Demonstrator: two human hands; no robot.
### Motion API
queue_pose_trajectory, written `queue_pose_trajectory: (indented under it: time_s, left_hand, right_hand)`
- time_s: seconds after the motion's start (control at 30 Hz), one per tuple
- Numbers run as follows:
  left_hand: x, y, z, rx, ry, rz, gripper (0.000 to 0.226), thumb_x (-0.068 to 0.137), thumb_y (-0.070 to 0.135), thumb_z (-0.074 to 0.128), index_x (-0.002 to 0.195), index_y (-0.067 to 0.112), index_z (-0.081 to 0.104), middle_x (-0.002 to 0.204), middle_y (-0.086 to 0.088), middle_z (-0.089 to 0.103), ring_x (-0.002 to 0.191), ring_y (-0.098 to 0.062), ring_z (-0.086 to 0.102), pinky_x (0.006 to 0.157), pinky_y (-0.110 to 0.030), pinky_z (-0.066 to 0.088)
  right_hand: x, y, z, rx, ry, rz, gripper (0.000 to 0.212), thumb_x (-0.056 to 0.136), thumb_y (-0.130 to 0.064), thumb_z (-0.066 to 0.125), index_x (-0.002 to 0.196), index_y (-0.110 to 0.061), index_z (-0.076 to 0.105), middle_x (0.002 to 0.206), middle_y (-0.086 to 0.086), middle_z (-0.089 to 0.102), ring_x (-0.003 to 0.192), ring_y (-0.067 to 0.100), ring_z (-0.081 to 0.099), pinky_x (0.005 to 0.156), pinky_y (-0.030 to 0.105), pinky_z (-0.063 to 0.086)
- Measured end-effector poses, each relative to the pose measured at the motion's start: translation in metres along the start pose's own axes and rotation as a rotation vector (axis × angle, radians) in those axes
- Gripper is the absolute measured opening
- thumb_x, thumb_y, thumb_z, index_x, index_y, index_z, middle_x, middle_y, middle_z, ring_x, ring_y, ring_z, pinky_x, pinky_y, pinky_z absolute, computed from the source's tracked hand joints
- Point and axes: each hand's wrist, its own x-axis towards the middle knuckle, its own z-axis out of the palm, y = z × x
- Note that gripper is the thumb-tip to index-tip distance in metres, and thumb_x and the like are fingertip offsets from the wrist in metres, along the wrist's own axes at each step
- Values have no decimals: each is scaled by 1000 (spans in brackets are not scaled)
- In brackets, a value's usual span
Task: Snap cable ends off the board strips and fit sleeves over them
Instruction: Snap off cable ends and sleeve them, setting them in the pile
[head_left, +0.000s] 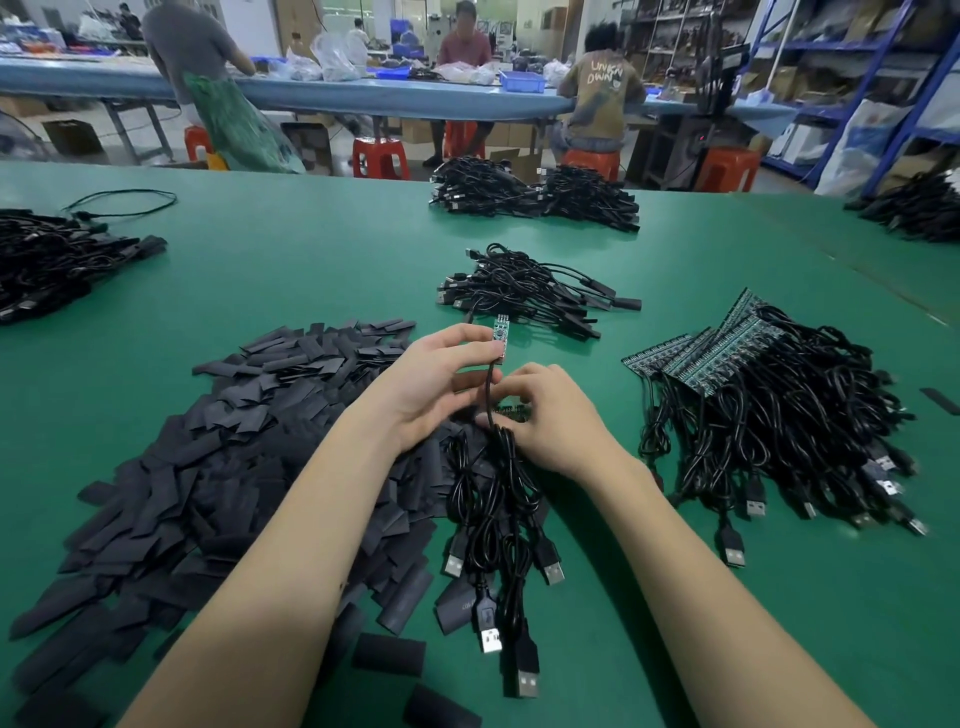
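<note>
My left hand pinches one snapped-off board end; right hand grips the remaining strip. Risk: cable tension could tear the solder joint.

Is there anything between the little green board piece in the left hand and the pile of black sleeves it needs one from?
Nothing visible blocks it. The left hand pinches the small green circuit board piece just above the heap of flat black sleeves, which lies directly left and below; only its own black cable hangs down.
</note>
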Motion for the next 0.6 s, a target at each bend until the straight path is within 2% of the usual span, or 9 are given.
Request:
queue_pose_trajectory:
  time_s: [0.1,0.17,0.2,0.3,0.33,0.43,0.53,0.6]
  left_hand:
    - [0,-1,0,7,3,1,12,92,3,65,92,15,64,75,2,65,62,-12,65,63,-24,57]
    - [0,-1,0,42,10,1,11,91,5,67,91,16,65,77,3,66,63,-11,66,64,-22,56]
    - [0,-2,0,71,16,5,10,91,7,68,90,17,66,78,3,67,64,-10,66,65,-21,56]
    - [1,-3,0,156,20,17,8,91,11,70,89,19,67,77,5,69,64,-9,66,65,-20,55]
    - [0,-4,1,167,11,16,8,91,12,70,89,19,67,76,6,70,65,-9,66,65,-19,55]
    - [0,-5,5,198,-17,14,7,91,13,71,91,19,67,78,5,69,66,-10,66,68,-21,54]
    - [-1,-6,7,215,-31,22,8,91,13,71,92,20,68,79,2,69,68,-12,65,77,-28,52]
    - [-1,-6,6,217,-39,22,7,92,14,71,94,19,68,81,1,69,69,-13,65,80,-31,51]
  right_hand:
    - [1,-2,-2,146,136,73,10,83,-24,77,79,-29,70,86,-11,68,77,9,55,74,25,45]
    - [2,0,-11,328,221,238,10,82,-18,74,77,-24,70,73,-10,69,63,1,58,64,13,45]
    - [2,0,-16,486,235,325,11,83,-14,71,77,-23,68,69,-9,67,60,2,59,62,11,45]
    - [2,0,-32,1087,196,458,17,88,1,64,78,-13,61,70,1,65,60,14,64,56,20,48]
    - [2,0,-36,1162,171,463,20,88,2,64,79,-15,59,72,1,67,61,15,65,55,20,48]
    - [-1,-1,-40,1071,34,418,24,87,-3,67,81,-22,53,82,1,69,59,13,62,54,20,44]
    - [-3,0,-38,1084,-28,353,27,88,1,69,80,-18,54,77,2,57,58,12,58,55,19,46]
    - [-5,2,-38,1151,-63,324,24,89,3,68,81,-16,56,73,2,55,60,12,59,56,19,48]
